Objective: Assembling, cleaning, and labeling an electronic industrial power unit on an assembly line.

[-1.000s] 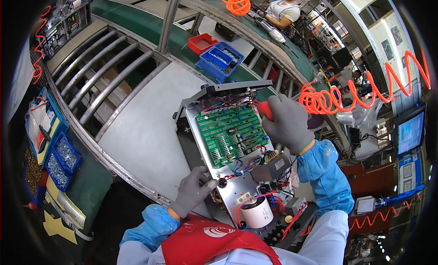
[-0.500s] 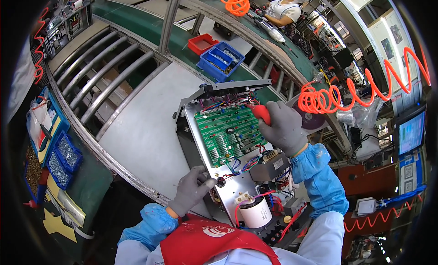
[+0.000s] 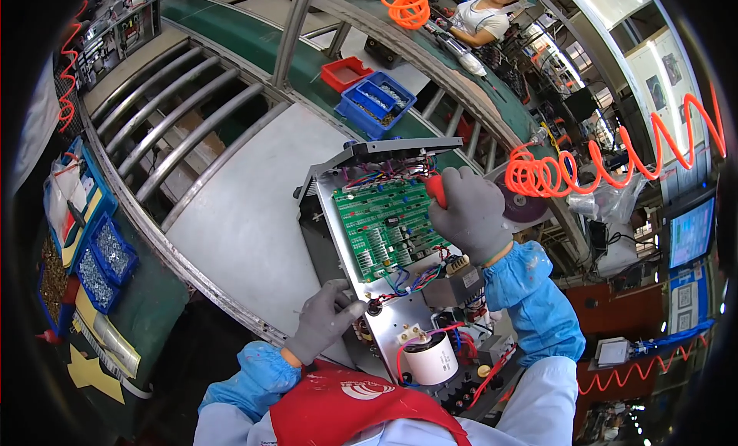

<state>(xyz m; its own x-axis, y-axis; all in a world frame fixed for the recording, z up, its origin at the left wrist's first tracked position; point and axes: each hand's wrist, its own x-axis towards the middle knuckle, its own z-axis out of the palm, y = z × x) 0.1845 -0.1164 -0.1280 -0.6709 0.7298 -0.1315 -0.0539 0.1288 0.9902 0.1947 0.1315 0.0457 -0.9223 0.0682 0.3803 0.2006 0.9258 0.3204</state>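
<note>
An opened metal chassis point(image 3: 388, 323) stands tilted before me, with a green circuit board point(image 3: 384, 223) in its upper part. My right hand point(image 3: 473, 215), in a grey glove, is closed round a red-handled screwdriver point(image 3: 436, 191) at the board's upper right corner. The tool's tip is too small to make out. At the chassis's left edge, below the board, my gloved left hand point(image 3: 327, 319) grips the metal with bent fingers, its thumb near a black grommet. Coloured wires, a dark transformer point(image 3: 457, 285) and a white cylindrical capacitor point(image 3: 432, 360) fill the lower part.
Metal rollers point(image 3: 184, 131) adjoin the pale work surface point(image 3: 238, 238) on the left. Blue bins of screws point(image 3: 104, 265) lie at far left; blue point(image 3: 377, 104) and red point(image 3: 344, 73) bins stand beyond the chassis. An orange coiled hose point(image 3: 538, 173) hangs at right. A co-worker point(image 3: 477, 19) sits opposite.
My right hand has shifted slightly left and up, its wrist turning with the red-handled screwdriver. The left hand stays at the chassis edge. The whole view has shifted slightly.
</note>
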